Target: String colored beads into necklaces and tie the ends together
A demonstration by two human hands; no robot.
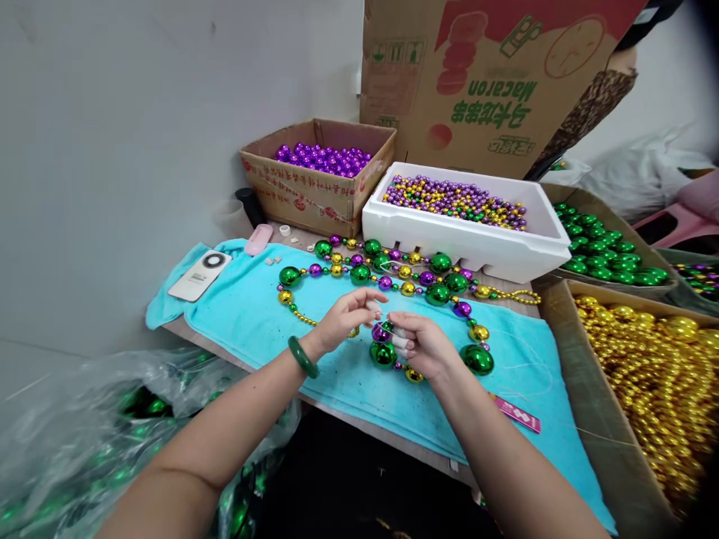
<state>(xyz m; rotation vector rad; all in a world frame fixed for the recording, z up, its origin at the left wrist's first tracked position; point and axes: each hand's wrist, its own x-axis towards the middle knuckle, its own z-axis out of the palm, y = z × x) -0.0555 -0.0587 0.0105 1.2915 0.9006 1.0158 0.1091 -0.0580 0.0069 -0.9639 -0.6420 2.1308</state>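
My left hand (pixel 347 320), with a green bangle (pixel 303 357) on the wrist, has its thumb and fingertips brought together near the middle of the blue towel (pixel 337 382). Facing it, my right hand (pixel 421 340) pinches a thin white string beside a purple bead (pixel 381 332). White wraps cover some fingertips. Below the hands hang or lie a large green bead (pixel 383 355) and a gold bead (pixel 414 374). Strands of green, purple and gold beads curve across the towel behind. What the left fingertips hold is too small to make out.
Behind the towel stand a cardboard box (pixel 297 196) of purple beads and a white foam box (pixel 449 238) of small beads. Gold beads (pixel 651 374) fill a box at right. A phone (pixel 201 275) lies left. A person's arm (pixel 595 105) shows behind upright cardboard.
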